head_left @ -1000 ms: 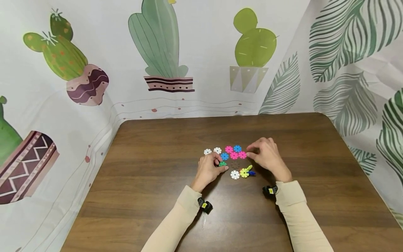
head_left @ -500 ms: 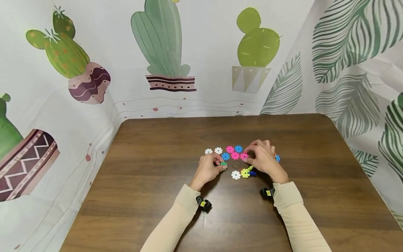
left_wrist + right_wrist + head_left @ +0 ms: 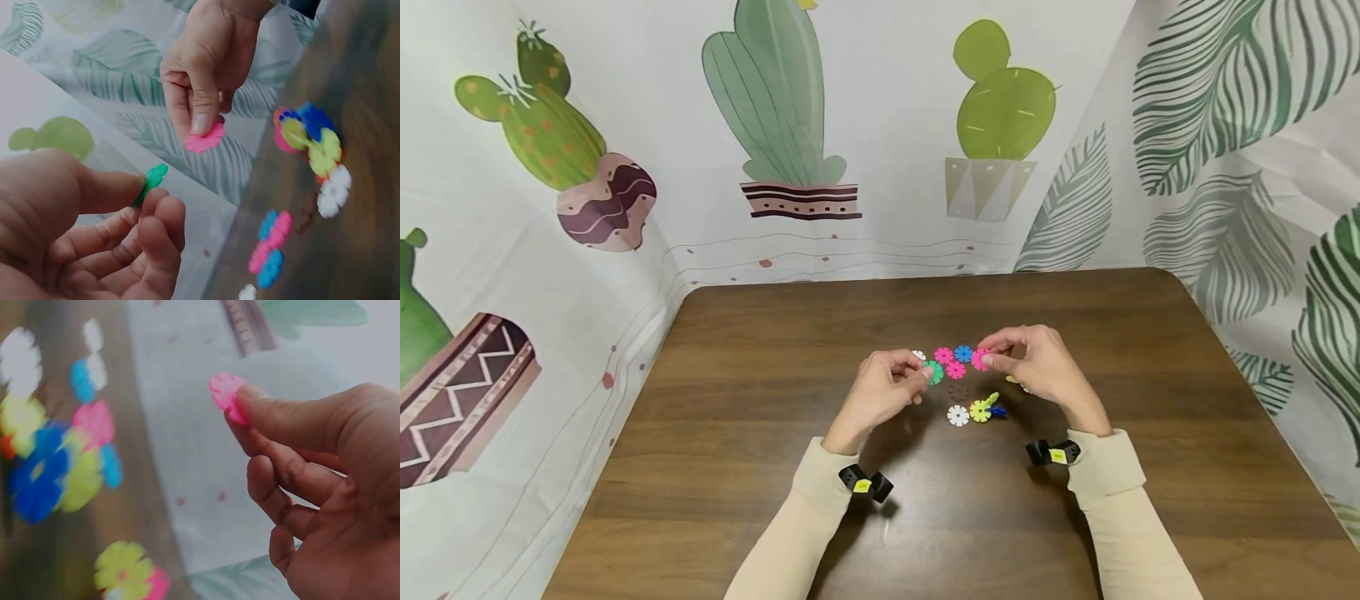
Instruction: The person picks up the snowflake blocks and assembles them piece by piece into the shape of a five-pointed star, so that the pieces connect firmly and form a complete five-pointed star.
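My left hand [image 3: 880, 387] pinches a green notched disc [image 3: 934, 372], a flower-shaped linking piece, between thumb and fingertips. The left wrist view shows it nearly edge-on. Facing it, my right hand [image 3: 1037, 367] pinches a pink notched disc [image 3: 224, 390] by its rim, thumb on the near face. Both discs are up off the table, with a gap between them. Below and between the hands lie more such discs: two pink, one a pink disc [image 3: 956, 370], a light blue disc [image 3: 962, 354], a brown disc [image 3: 958, 392] and a white disc [image 3: 958, 415].
A yellow disc [image 3: 980, 411] lies with a dark blue disc [image 3: 997, 412] and other overlapping pieces near the right hand. More yellow and pink pieces are partly hidden under that hand. The brown wooden table [image 3: 760, 467] meets a printed cloth [image 3: 895, 125] at its back.
My left hand has lifted the green disc off the table, up and toward the back. The right hand has taken the pink disc from the end of the group and raised it.
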### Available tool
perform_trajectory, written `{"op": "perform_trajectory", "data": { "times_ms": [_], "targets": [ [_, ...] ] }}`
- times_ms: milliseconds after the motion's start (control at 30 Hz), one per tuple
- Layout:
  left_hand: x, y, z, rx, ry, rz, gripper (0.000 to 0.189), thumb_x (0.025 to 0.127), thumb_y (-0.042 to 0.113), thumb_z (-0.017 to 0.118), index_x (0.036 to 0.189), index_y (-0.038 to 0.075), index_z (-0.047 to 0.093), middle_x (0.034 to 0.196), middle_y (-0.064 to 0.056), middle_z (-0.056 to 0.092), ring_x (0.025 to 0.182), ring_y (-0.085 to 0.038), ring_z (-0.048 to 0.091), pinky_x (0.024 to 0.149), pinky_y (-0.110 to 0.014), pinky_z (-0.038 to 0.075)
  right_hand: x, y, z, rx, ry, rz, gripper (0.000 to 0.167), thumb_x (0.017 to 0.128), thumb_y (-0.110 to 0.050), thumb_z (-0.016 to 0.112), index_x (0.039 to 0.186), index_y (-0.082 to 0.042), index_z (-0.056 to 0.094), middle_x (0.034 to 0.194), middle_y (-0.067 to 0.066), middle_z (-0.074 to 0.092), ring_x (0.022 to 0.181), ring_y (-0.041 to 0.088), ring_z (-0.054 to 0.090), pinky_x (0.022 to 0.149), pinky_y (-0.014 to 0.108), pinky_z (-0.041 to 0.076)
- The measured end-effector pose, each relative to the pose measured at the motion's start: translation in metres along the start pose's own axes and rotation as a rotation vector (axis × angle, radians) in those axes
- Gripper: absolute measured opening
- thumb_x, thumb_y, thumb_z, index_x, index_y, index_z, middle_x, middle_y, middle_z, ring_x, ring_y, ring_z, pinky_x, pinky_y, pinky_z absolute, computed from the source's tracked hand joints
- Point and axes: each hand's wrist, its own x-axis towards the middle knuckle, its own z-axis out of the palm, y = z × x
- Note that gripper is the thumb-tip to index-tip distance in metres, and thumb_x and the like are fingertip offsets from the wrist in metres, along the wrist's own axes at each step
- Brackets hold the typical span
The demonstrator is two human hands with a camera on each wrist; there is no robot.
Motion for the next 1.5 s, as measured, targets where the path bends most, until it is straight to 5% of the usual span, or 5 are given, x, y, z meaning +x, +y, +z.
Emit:
{"op": "perform_trajectory", "data": {
  "times_ms": [167, 300, 600, 967, 1500],
  "targets": [
    [-0.006, 0.016, -0.003, -0.155, -0.041, -0.018, 0.014, 0.1, 0.011, 0.074, 0.103, -0.002, 0.073, 0.082, -0.019, 0.076, 0.065, -0.024, 0.072, 0.066, -0.031, 0.063, -0.009, -0.025, -0.012, 0.101, 0.082, -0.05, 0.01, 0.091, -0.02, 0.087, 0.1, -0.019, 0.085, 0.092, 0.001, 0.081, 0.087, 0.01, 0.066, 0.07, 0.026, 0.051],
    [-0.013, 0.03, -0.005, -0.273, -0.084, -0.03, 0.016, 0.101, 0.006, 0.071, 0.109, -0.008, 0.072, 0.078, -0.002, 0.074, 0.063, -0.01, 0.069, 0.065, -0.025, 0.061, -0.017, -0.044, -0.018, 0.207, 0.108, -0.057, 0.009, 0.092, -0.022, 0.087, 0.1, -0.02, 0.083, 0.092, -0.001, 0.083, 0.083, 0.012, 0.068, 0.062, 0.028, 0.054],
    [-0.029, 0.053, -0.009, -0.491, -0.178, -0.005, 0.011, 0.102, 0.006, 0.068, 0.1, -0.005, 0.071, 0.07, 0.005, 0.069, 0.059, -0.009, 0.066, 0.059, -0.02, 0.054, -0.031, -0.071, -0.021, 0.297, 0.138, -0.102, 0.012, 0.088, -0.014, 0.09, 0.095, -0.019, 0.082, 0.08, -0.006, 0.075, 0.075, 0.014, 0.063, 0.055, 0.032, 0.049],
    [-0.033, 0.059, -0.008, -0.571, -0.219, -0.017, 0.012, 0.102, 0.008, 0.066, 0.093, 0.008, 0.073, 0.069, 0.006, 0.066, 0.057, -0.009, 0.065, 0.058, -0.02, 0.052, -0.034, -0.077, -0.021, 0.372, 0.088, -0.206, 0.02, 0.085, -0.002, 0.089, 0.095, -0.017, 0.082, 0.082, -0.004, 0.073, 0.077, 0.015, 0.065, 0.058, 0.031, 0.049],
    [-0.034, 0.057, -0.007, -0.725, -0.265, -0.023, 0.017, 0.101, 0.007, 0.066, 0.09, 0.013, 0.077, 0.07, 0.006, 0.069, 0.059, -0.004, 0.063, 0.058, -0.015, 0.054, -0.031, -0.076, -0.015, 0.53, 0.078, -0.425, 0.025, 0.077, 0.017, 0.086, 0.088, -0.004, 0.081, 0.078, -0.002, 0.069, 0.077, 0.013, 0.06, 0.059, 0.027, 0.047]
  ]
}}
